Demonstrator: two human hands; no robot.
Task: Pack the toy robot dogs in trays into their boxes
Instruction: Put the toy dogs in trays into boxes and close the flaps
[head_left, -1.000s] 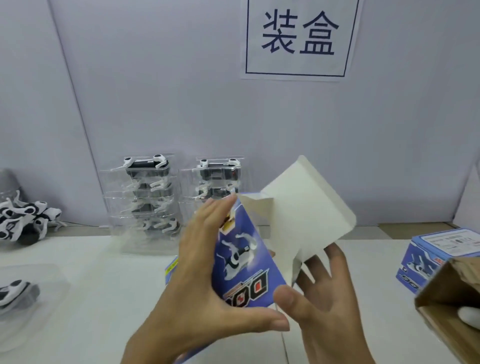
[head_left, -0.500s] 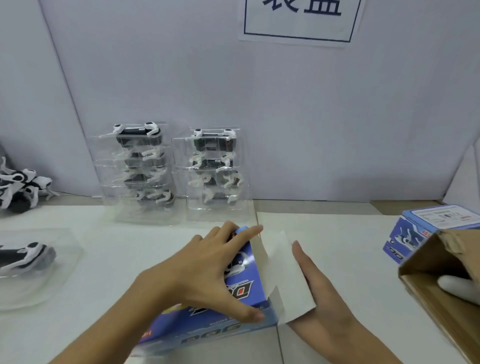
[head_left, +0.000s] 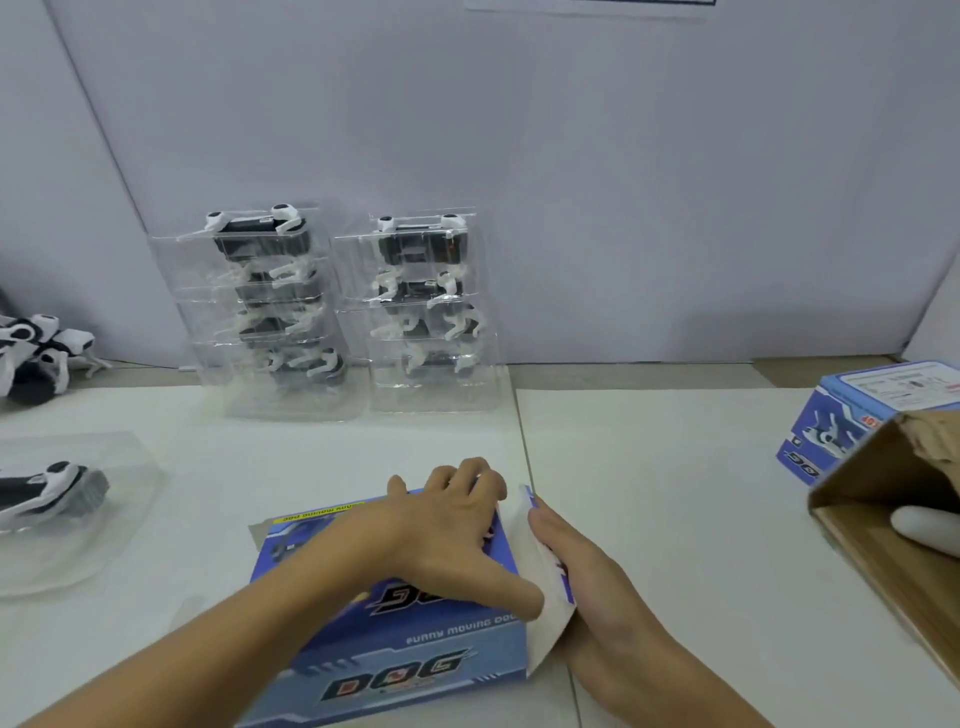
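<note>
Blue printed box (head_left: 415, 629), lettered "DOG", lying flat on its broad face at the near edge of the table, its white end flap (head_left: 545, 587) half folded at the right end. Two stacks of clear plastic trays, each tray holding one black-and-white toy robot dog: left stack (head_left: 260, 312) and right stack (head_left: 426, 312), side by side, just touching, standing against the back wall. One single tray with a dog (head_left: 52, 493) lies flat at the left, apart from the stacks. Loose dogs (head_left: 36, 353), untrayed, heaped at the far left by the wall. A second blue box (head_left: 852, 415), closed, stands at the right.
</note>
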